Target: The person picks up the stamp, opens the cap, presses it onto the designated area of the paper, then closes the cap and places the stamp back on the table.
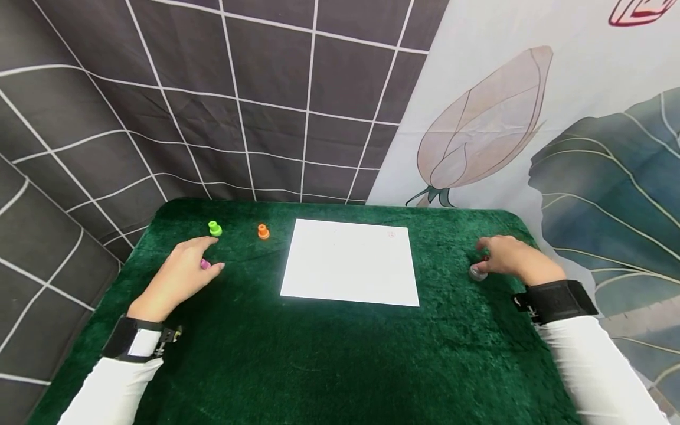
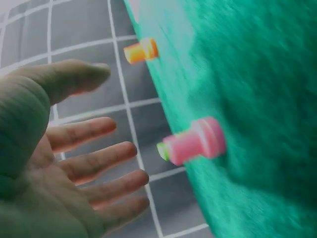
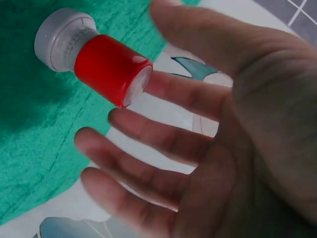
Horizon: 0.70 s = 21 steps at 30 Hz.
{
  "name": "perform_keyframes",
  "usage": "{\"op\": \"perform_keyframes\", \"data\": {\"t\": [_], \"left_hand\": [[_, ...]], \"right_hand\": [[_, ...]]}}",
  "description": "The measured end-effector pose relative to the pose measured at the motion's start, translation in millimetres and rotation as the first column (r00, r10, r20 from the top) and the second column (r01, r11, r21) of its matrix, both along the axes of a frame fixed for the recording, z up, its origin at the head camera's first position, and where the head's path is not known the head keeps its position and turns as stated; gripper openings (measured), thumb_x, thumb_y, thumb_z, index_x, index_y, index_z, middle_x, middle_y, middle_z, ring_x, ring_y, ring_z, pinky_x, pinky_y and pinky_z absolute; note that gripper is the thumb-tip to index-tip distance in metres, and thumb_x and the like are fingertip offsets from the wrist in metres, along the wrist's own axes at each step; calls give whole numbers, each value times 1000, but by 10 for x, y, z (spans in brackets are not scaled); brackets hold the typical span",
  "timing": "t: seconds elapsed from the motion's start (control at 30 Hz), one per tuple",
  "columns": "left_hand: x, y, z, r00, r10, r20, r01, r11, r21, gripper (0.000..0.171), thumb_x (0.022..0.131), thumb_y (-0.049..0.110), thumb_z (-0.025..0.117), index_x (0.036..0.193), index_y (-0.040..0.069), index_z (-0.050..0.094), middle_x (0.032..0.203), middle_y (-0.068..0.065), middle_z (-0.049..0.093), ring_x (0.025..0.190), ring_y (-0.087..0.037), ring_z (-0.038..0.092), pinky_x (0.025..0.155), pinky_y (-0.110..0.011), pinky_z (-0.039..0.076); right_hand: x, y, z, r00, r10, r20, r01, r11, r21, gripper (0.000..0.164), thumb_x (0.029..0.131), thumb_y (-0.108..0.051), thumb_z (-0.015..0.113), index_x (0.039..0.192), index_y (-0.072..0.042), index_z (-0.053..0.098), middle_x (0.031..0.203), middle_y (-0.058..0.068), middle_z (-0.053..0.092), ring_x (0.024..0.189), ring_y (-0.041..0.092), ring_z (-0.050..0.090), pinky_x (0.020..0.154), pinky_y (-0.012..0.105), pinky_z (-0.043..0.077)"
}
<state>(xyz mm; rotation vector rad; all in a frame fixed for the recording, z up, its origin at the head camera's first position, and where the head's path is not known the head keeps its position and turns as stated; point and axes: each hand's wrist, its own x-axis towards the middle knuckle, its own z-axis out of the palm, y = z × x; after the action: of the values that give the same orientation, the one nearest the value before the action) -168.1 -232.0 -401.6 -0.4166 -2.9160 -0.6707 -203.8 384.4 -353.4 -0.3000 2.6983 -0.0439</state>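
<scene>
My left hand (image 1: pixel 179 270) reaches over a small pink stamp-like peg (image 2: pixel 195 141), its thumb and fingers spread apart. In the left wrist view the pink peg stands on the green cloth just beyond the fingertips, with a gap between. A green peg (image 1: pixel 215 228) lies behind it, and an orange peg (image 1: pixel 262 231) is farther right. At the far right my right hand (image 1: pixel 512 258) is around a stamp (image 3: pixel 111 69) with a red handle and a clear, wide base. The fingers are extended beside the handle; whether one touches it is hard to tell.
A white sheet of paper (image 1: pixel 349 262) with a small red mark near its upper right corner lies mid-table. Green plush cloth (image 1: pixel 319 360) covers the table. Behind hang a dark gridded curtain (image 1: pixel 271 100) and a flower-printed one (image 1: pixel 489 118).
</scene>
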Motion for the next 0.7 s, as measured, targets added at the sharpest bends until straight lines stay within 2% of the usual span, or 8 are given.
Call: {"op": "perform_keyframes", "data": {"t": [0.1,0.23,0.37,0.53,0.7], "left_hand": [[38,125,68,1000,-27,8,27,999,-25,59,88,24,69,132,-10,50,135,-37,48,107,-46,54,96,-66,43],[92,289,132,998,-57,23,58,997,-43,62,90,32,67,136,-6,49,140,-36,45,128,-51,39,104,-70,34],[122,416,158,996,-85,22,86,995,-41,61,90,34,67,136,-2,51,142,-33,45,130,-50,37,104,-70,34],[145,528,129,994,-100,33,101,994,-35,62,89,35,68,137,0,51,144,-31,44,132,-50,36,103,-71,34],[157,636,84,992,-119,44,120,993,-10,69,88,46,66,138,3,50,148,-29,41,136,-51,30,106,-71,30]], "right_hand": [[40,1,-5,1000,-1,17,1,1000,-25,50,85,-20,72,122,11,56,98,27,64,86,39,62,67,48,55],[105,15,-44,1000,24,-3,-24,997,-73,36,85,-11,72,113,9,61,93,23,65,80,33,62,62,44,55],[134,36,-92,998,41,-53,-46,995,-87,30,84,-7,72,109,7,64,93,24,65,80,34,62,61,44,55],[144,48,-156,993,43,-108,-53,994,-92,27,84,-4,71,107,8,64,91,24,65,78,34,62,60,45,54],[160,31,-187,988,27,-150,-44,993,-111,21,84,0,69,103,7,65,89,23,66,75,31,61,58,42,54]]}}
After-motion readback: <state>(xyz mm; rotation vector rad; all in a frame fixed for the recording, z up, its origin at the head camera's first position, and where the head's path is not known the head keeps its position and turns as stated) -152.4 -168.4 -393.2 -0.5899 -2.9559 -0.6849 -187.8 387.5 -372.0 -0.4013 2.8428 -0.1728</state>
